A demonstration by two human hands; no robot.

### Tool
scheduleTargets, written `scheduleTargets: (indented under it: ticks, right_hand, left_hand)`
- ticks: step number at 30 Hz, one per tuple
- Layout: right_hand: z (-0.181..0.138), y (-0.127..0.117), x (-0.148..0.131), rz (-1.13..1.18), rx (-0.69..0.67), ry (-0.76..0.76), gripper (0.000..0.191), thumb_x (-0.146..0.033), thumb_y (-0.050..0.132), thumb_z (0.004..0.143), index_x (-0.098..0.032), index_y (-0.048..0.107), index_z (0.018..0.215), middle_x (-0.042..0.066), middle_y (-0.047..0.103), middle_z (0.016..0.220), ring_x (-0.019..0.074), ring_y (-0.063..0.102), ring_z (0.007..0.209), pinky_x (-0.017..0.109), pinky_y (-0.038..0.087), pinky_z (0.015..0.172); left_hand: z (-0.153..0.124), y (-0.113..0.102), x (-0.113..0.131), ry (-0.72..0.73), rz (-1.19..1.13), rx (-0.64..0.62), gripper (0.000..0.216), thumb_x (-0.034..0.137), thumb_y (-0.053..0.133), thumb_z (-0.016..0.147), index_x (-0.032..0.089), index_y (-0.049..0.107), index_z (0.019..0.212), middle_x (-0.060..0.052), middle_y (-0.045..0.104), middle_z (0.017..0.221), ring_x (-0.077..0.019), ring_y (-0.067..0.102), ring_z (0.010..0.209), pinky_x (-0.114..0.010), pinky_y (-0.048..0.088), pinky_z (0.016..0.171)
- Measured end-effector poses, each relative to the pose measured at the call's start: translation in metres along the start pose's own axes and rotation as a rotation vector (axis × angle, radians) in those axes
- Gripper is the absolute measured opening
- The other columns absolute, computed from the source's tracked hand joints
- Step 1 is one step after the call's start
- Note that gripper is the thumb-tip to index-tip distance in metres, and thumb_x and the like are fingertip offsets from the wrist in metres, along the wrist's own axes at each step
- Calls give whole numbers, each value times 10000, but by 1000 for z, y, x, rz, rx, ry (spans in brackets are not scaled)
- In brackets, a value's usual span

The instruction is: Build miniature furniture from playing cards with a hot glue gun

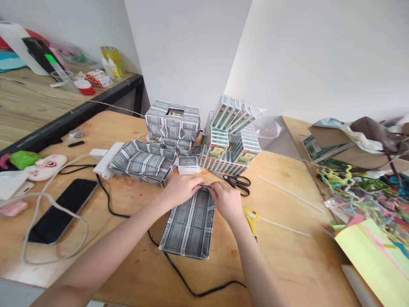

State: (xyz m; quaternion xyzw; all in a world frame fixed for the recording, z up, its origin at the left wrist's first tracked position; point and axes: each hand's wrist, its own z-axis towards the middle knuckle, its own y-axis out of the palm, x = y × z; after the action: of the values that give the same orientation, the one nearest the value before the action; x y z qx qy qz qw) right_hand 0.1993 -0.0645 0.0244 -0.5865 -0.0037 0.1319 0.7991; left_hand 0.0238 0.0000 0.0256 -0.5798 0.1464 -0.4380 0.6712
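Observation:
A long open tray made of playing cards (pixel 188 226), grey-patterned, lies in front of me on the wooden table. My left hand (pixel 185 187) and my right hand (pixel 226 198) meet at its far end, fingers closed in a pinch on the card edge there. Just beyond them sits a stack of playing cards (pixel 188 164), backs up. Behind on the left stand a wider open box of cards (pixel 143 162) and a built-up card structure (pixel 174 121). Black-handled scissors (pixel 236 182) lie right of the hands, and a yellow glue gun (pixel 252 217) is partly hidden by my right forearm.
Packs of boxed cards (pixel 220 147) are piled at the back. Glue sticks (pixel 284 226) lie to the right. A phone (pixel 64 211), a white power strip (pixel 108 160) and a black cable (pixel 182 277) are on the left and front. Craft scraps (pixel 361 192) crowd the right side.

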Motion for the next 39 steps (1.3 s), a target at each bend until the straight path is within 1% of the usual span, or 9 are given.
scheduleTargets:
  ticks: [4,8,12,16,23,27,32,39]
  right_hand:
    - [-4,6,1,21,102,-63,212,-241,484,898,-172,659,801,37,706,852,138,631,738,233,377,592]
    - [-9,10,0,53,151,-49,212,-239,479,901,-175,663,817,42,710,920,137,642,769,230,423,660]
    - [-11,10,-1,79,96,0,213,-240,465,905,-178,660,847,57,703,973,145,646,814,240,446,718]
    - [-11,10,-1,91,54,32,208,-247,463,905,-185,656,857,65,697,1003,151,646,839,249,450,741]
    - [-12,12,0,127,78,51,185,-256,476,899,-188,640,849,53,693,1014,157,645,844,245,448,725]
    - [-11,13,-1,136,76,72,185,-258,478,898,-189,649,888,42,697,1001,162,646,830,252,452,719]
    - [-9,14,-3,156,63,90,226,-247,464,900,-204,682,863,47,692,1031,160,638,875,259,455,788]
    - [-9,20,-3,206,81,136,238,-237,452,899,-207,688,881,47,697,974,157,628,861,254,457,777]
  left_hand:
    - [-2,5,-3,69,8,80,160,213,506,862,227,656,916,1,716,853,-164,665,810,-258,501,682]
    - [-4,6,-5,77,-59,88,161,229,513,862,227,662,924,7,714,943,-151,657,879,-253,498,773]
    - [-6,6,-4,49,-84,66,166,225,515,862,230,674,911,8,707,1005,-152,650,930,-271,489,842]
    - [-7,7,-4,37,-109,81,185,229,509,868,247,685,922,15,710,1006,-148,651,939,-273,492,853]
    - [-7,13,-8,64,-114,107,200,243,510,872,255,699,939,28,703,1041,-140,639,988,-280,490,893]
    - [-7,13,-8,68,-100,98,207,242,506,874,244,703,940,20,701,1051,-146,635,1000,-288,493,898]
    - [-5,12,-5,34,-81,64,224,232,490,877,238,711,908,5,693,1071,-169,640,989,-312,510,871]
    - [0,10,-3,-12,-151,7,220,221,495,866,214,712,899,-13,713,987,-174,655,919,-311,511,845]
